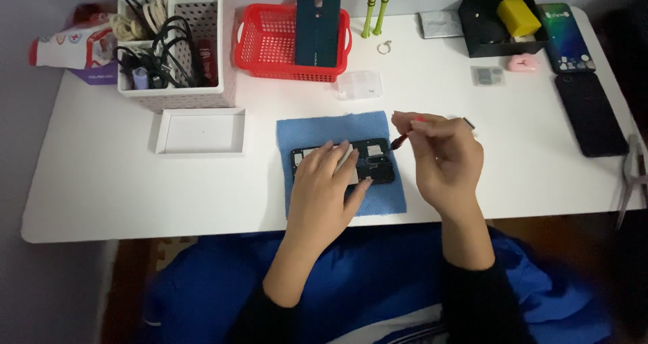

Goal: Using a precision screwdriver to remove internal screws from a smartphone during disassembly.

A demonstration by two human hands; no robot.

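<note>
The left hand lies flat with loose fingers on the opened phone, its back cover already off, on the blue cloth on the tabletop, while right hand fingers pinch a small screwdriver whose tip touches the phone's top edge.

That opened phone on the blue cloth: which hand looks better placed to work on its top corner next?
The right hand, probably. It holds a small red-tipped tool whose tip sits at the opened phone's top right corner. The left hand lies flat on the phone, holding no tool.
</note>
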